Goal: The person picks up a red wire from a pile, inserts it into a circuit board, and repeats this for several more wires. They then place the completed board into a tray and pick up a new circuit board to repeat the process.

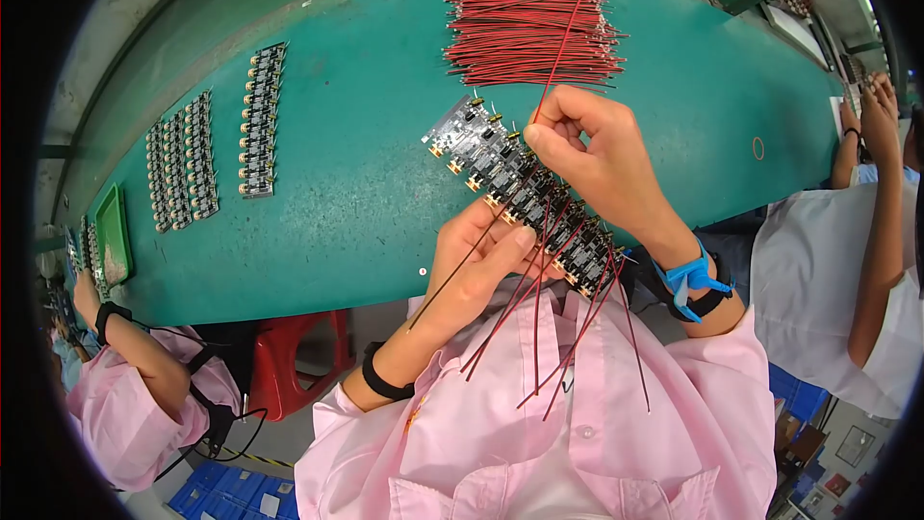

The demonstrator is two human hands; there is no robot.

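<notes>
One circuit-board strip (491,156), dark, with gold-coloured parts along one edge: held aslant before your pink shirt (568,433), at the near edge of the green table (356,154). Your left hand (472,265): closed around its lower edge, thumb on the near side, the other fingers partly hidden beneath. Handling, as judged: light, stiff, fragile; liable to snap or flex at the joins between units if bent. Take it by the edges, near the middle of its length, and keep pressure off the small raised parts. One red wire (572,31): pinched between thumb and forefinger of your right hand (597,149), beside the strip's upper edge, its long end rising away from you. Probably very light, springy, a little slick; best taken close to the working end, where it should sway least. Several loose-ended wires (536,332): trailing from the strip over your shirt, apt to snag or tug at their ends. One bundle of red wires (534,34): lying on the table beyond.
</notes>
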